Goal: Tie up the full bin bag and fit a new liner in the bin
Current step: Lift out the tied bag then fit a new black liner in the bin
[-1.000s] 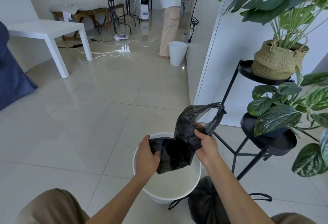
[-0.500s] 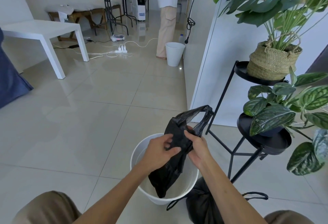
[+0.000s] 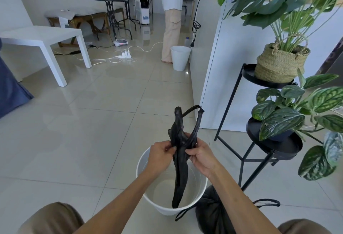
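Observation:
A new black liner point(image 3: 181, 161) hangs as a narrow unfolded strip above the white bin point(image 3: 146, 195), its lower end dangling inside and its two handles sticking up. My left hand point(image 3: 160, 152) pinches the liner's left edge near the top. My right hand point(image 3: 201, 155) grips its right edge at the same height. The bin has no bag in it. The full black bin bag point(image 3: 209, 213) sits on the floor right of the bin, under my right forearm, with a handle loop lying on the tiles.
A black metal plant stand point(image 3: 274, 146) with leafy pots stands close on the right. A white counter wall point(image 3: 228, 70) rises behind it. Farther off are a second white bin point(image 3: 180, 57), a standing person point(image 3: 171, 20), floor cables point(image 3: 126, 54) and a white table point(image 3: 44, 37).
The bunched liner has dropped open into a long hanging strip. My hands have come together at its top, just below the handles, and its lower end now dangles deep in the bin.

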Motion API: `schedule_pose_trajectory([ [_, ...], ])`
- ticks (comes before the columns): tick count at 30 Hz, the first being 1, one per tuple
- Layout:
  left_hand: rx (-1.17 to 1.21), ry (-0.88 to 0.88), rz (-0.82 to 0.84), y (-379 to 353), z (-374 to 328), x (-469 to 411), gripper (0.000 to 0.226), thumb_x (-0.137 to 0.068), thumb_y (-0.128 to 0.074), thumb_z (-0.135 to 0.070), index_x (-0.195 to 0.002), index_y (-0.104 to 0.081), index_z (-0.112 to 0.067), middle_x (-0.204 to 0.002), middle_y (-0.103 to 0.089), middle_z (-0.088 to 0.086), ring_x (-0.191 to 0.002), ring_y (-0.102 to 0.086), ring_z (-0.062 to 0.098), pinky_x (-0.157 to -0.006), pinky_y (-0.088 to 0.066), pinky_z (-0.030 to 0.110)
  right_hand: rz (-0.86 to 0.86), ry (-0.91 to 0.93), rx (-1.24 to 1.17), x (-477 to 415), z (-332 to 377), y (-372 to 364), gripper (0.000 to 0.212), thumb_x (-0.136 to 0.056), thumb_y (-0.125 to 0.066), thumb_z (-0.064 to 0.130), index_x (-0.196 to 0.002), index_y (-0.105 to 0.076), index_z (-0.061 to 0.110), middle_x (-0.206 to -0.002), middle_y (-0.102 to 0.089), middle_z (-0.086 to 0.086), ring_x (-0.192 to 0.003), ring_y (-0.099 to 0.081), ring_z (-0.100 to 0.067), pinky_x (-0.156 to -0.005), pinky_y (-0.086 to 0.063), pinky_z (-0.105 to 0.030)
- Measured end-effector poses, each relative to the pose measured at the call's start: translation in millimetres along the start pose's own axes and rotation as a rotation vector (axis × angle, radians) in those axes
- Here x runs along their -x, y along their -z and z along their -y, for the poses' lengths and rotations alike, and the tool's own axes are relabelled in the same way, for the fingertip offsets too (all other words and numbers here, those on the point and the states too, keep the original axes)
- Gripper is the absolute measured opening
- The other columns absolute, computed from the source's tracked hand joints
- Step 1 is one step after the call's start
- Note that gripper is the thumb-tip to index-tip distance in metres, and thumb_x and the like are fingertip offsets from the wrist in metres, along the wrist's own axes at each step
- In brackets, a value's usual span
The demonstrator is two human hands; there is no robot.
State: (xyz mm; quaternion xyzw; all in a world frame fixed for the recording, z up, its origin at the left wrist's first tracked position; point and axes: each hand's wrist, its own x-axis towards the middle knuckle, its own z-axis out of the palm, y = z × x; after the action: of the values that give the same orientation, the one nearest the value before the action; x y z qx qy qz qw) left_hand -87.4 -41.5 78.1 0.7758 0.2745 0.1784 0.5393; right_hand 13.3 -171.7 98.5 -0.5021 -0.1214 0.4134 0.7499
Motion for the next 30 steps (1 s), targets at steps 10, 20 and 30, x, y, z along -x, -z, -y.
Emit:
schedule_pose_trajectory([
  [10, 0.113, 0.228, -0.309, 55, 44, -10, 0.012, -0.085, -0.058, -0.025, -0.081, -0.069, -0.022, -0.081, -0.076, 0.005, -0.079, -0.072, 0.031, -0.079, -0.060, 0.057, -0.518, 0.141, 0.377, -14, 2, 37, 0.040, -0.082, -0.057, -0.018, -0.110, -0.067, 0.008, -0.104, -0.074, -0.012, -0.096, -0.070, -0.028, -0.084, -0.059, -0.037],
  [20, -0.089, 0.085, -0.450, 70, 26, -8, 0.019, -0.089, -0.070, -0.016, -0.073, -0.062, -0.010, -0.066, -0.064, 0.005, -0.065, -0.060, 0.023, -0.057, -0.044, 0.030, -0.533, 0.234, 0.789, -16, 7, 35, 0.021, -0.081, -0.079, 0.006, -0.100, -0.074, 0.010, -0.090, -0.074, -0.004, -0.082, -0.070, -0.019, -0.074, -0.059, -0.027],
  [30, -0.377, 0.204, -0.255, 86, 39, -17, 0.018, -0.091, -0.067, -0.026, -0.089, -0.068, -0.009, -0.077, -0.069, 0.006, -0.081, -0.067, 0.031, -0.071, -0.056, 0.038, -0.612, 0.072, 0.775, -14, 11, 50, 0.019, -0.080, -0.079, 0.010, -0.096, -0.068, 0.009, -0.092, -0.071, -0.011, -0.080, -0.065, -0.020, -0.059, -0.052, -0.027],
])
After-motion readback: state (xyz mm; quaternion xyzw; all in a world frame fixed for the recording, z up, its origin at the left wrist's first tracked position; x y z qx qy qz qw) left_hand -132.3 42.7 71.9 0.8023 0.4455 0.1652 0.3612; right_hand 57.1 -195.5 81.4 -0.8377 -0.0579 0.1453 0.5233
